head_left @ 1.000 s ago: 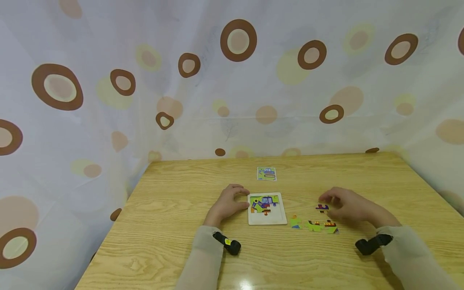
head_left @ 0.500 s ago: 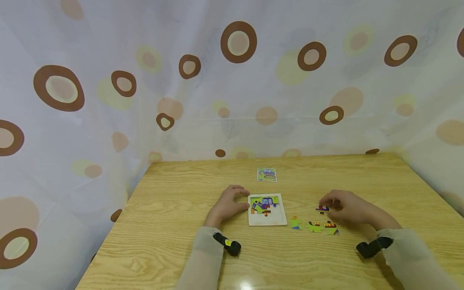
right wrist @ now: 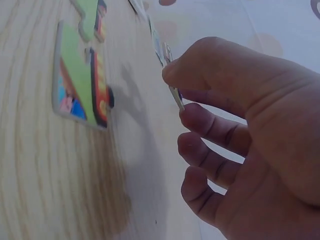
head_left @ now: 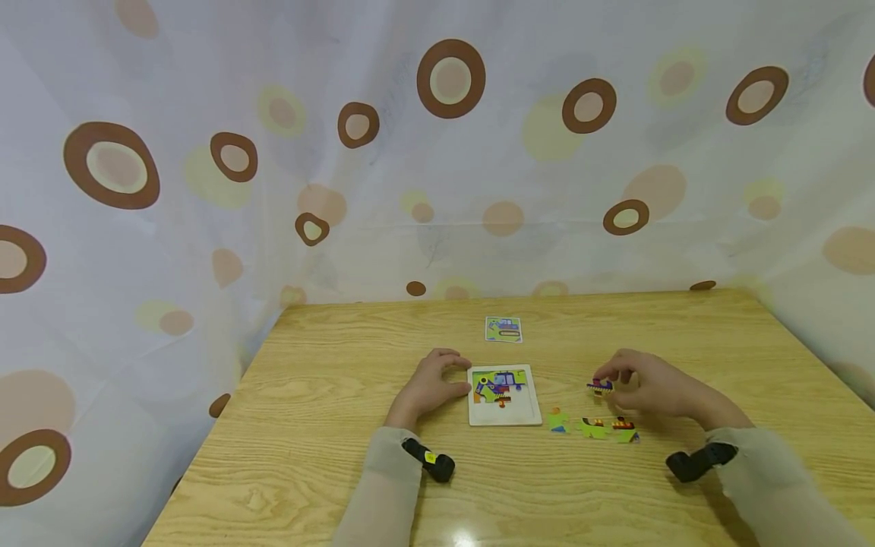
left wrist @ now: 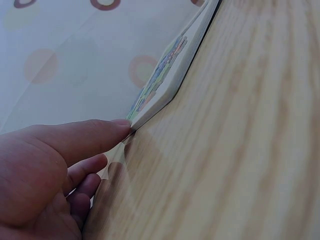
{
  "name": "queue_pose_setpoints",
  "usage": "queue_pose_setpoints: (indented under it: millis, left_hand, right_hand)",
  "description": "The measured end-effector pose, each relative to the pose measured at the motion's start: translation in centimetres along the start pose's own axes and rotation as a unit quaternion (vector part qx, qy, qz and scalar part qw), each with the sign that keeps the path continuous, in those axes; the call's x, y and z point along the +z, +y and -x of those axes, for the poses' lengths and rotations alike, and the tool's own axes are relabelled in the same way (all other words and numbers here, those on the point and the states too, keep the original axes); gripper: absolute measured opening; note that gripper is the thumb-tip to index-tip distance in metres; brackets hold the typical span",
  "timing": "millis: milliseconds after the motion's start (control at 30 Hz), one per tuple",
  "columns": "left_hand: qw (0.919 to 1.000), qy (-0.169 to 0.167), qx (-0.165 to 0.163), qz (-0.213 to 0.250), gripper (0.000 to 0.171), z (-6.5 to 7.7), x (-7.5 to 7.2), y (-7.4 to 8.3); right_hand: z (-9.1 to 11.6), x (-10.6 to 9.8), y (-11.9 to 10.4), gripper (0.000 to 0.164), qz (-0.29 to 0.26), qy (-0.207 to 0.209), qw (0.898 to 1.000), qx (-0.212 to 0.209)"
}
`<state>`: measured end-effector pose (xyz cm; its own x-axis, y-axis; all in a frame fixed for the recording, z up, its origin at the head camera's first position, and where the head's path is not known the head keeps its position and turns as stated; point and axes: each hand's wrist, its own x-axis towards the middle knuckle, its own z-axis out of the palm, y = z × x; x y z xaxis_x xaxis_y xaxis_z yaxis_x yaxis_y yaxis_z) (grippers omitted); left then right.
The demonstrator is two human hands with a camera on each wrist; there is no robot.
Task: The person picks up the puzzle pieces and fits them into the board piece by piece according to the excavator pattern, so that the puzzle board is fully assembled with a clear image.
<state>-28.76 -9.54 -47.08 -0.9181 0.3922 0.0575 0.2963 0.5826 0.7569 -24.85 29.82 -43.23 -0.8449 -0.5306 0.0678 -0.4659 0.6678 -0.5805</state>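
In the head view my right hand (head_left: 652,386) pinches a dark purple puzzle piece (head_left: 600,387) with a striped lower edge between thumb and fingers. In the right wrist view that puzzle piece (right wrist: 175,92) is seen edge-on, raised off the table. My left hand (head_left: 431,384) rests at the left side of a white-framed puzzle board (head_left: 504,416). Its thumb tip touches the frame edge in the left wrist view, its other fingers loosely bent below. The board's upper part holds fitted pieces of a blue excavator picture; its lower part shows bare white.
Loose green puzzle pieces lie right of the board: one with a blue corner (head_left: 557,420), one in the middle (head_left: 593,428) and one at the right (head_left: 625,429). A small excavator picture card (head_left: 503,329) lies behind the board. A dotted curtain (head_left: 383,182) stands behind the wooden table (head_left: 328,365).
My right hand has taken hold of the purple puzzle piece, lifted it and shifted it slightly left. The left hand and the board have stayed in place.
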Motion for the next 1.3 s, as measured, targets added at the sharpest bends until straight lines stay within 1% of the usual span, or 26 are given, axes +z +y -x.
queue_pose_setpoints:
  millis: [467, 700, 967, 1133, 1300]
  left_hand:
    - [1.0000, -0.002, 0.000, -0.008, 0.034, -0.1, -0.1, 0.0]
    - [1.0000, -0.003, 0.001, -0.009, 0.034, -0.1, -0.1, -0.1]
    - [1.0000, -0.006, -0.001, -0.006, 0.034, -0.1, 0.0, -0.1]
    - [0.9999, -0.005, -0.001, -0.010, 0.034, -0.2, 0.0, -0.2]
    - [0.9999, -0.004, 0.003, -0.010, 0.035, -0.2, 0.0, -0.3]
  right_hand:
    - [-2.1, 0.8, -2.3, 0.033, 0.004, 0.002, 1.000, -0.015]
    - [-3.2, 1.5, -3.3, 0.032, -0.009, -0.001, 0.999, -0.039]
    - [-4.5, 2.4, -4.3, 0.029, -0.022, -0.008, 0.998, -0.050]
    - [-5.4, 3.0, -4.9, 0.030, -0.030, -0.013, 0.998, -0.047]
    - [-6.2, 3.6, -5.6, 0.030, -0.034, -0.021, 0.997, -0.061]
